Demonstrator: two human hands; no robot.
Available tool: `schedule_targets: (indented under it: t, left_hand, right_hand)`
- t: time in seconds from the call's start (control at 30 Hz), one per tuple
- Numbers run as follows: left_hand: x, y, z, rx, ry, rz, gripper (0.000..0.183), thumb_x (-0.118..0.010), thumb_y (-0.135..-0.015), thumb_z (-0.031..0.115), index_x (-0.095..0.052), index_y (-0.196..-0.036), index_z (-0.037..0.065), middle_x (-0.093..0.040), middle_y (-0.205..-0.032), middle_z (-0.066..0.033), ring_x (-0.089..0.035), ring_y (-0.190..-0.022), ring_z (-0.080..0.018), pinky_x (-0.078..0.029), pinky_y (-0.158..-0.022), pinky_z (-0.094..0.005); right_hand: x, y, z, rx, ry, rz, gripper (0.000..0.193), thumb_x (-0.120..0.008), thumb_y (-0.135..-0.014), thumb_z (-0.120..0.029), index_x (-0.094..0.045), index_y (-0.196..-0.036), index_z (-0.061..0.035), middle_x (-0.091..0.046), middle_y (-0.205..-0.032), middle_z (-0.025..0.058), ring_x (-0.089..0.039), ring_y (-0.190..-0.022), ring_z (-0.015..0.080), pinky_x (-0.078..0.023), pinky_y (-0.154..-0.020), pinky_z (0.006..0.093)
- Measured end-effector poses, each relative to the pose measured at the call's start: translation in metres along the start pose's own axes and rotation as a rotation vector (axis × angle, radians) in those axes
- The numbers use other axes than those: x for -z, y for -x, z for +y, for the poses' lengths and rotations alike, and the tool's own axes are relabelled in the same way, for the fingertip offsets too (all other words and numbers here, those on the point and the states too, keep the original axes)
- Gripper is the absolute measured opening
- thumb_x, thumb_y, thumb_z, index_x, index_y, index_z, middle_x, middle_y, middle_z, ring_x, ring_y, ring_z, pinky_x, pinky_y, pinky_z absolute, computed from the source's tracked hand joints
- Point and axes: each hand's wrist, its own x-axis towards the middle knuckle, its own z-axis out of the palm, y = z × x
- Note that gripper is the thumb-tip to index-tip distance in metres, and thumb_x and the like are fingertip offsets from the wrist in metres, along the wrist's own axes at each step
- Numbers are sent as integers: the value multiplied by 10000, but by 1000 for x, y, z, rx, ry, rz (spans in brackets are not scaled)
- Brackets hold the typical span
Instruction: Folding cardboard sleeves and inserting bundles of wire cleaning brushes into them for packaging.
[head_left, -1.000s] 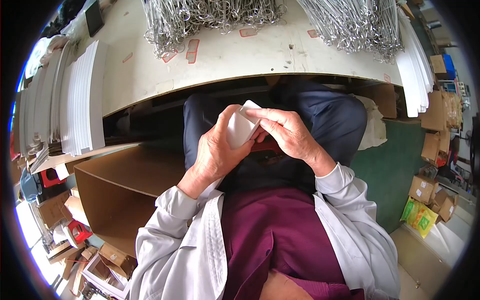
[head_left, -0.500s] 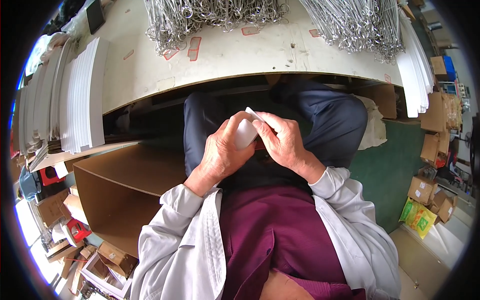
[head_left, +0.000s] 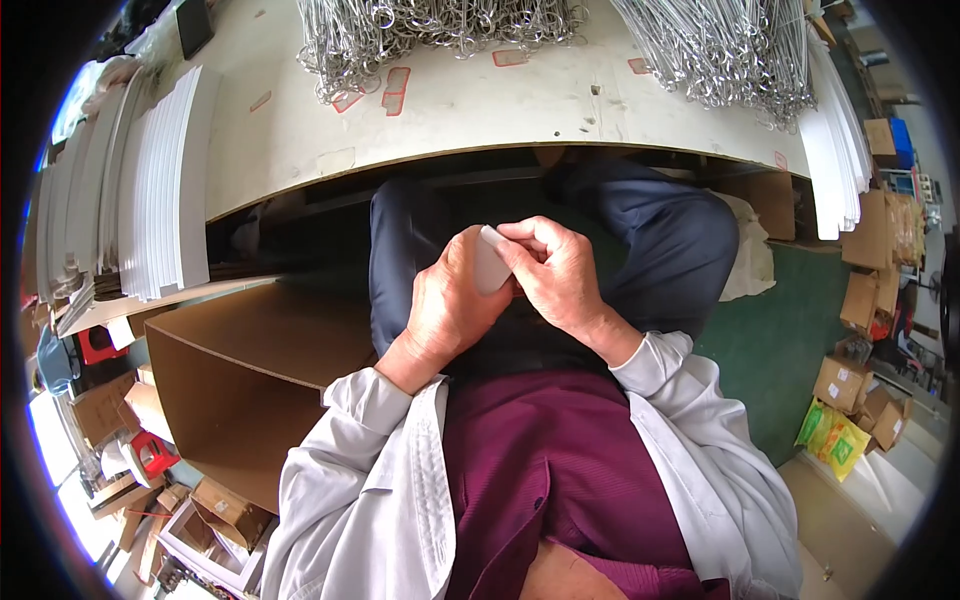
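Observation:
Over my lap, a small white piece, looking like folded card or paper, is held between my two hands. My left hand wraps round it from the left, with the thumb along its side. From the right, my right hand pinches its upper edge between thumb and fingers. The lower part of the piece is hidden behind my fingers, so its full shape cannot be made out.
Ahead is a pale worktable, bearing bundles of metal rods with ringed ends. White strips or sheets stand stacked at the left and hang at the right. An open cardboard box sits left of my legs.
My right fingers have shifted slightly left and across the top of the white piece. Its upper flap stood out at an angle before and now lies closer to the rest.

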Motion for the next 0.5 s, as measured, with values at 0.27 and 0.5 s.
schedule_targets:
  t: [0.27,0.5]
  left_hand:
    - [-1,1,-1,-20,4,42,610,-832,-762,187,-560,-1280,17,-700,-1102,-236,-708,-989,-410,-595,-830,-449]
    - [-2,2,-1,-86,-7,67,568,-806,-769,169,-550,-1257,31,-694,-1097,-196,-707,-950,-405,-599,-784,-471]
  right_hand:
    - [13,-9,-3,-227,-79,-48,151,-728,-948,-116,-693,-943,31,-709,-721,50,-606,-583,43,-483,-505,225]
    - [14,-11,0,-291,-167,-29,148,-728,-939,-112,-695,-894,25,-696,-702,48,-590,-548,37,-459,-465,224]
